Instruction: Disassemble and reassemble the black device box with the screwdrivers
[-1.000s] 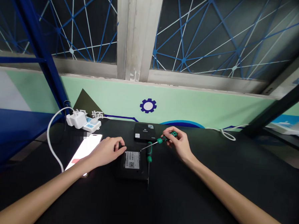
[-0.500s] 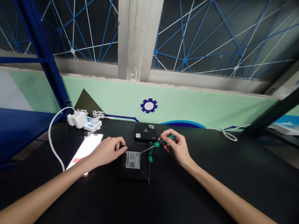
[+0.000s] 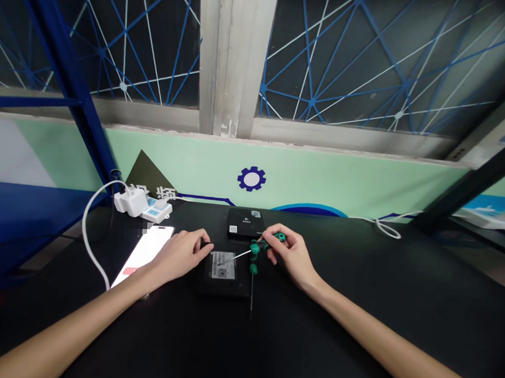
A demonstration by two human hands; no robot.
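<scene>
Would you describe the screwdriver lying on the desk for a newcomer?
On the black desk, find the black device with a white label. Along its right edge lies a green-handled screwdriver, shaft toward the person, untouched, unlike the one in the right hand.

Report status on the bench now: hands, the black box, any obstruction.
Right hand gripping green-handled screwdriver, tip over the black box's label. Left hand at box's left edge. Second screwdriver lying at box's right edge, nothing else in the way.
</scene>
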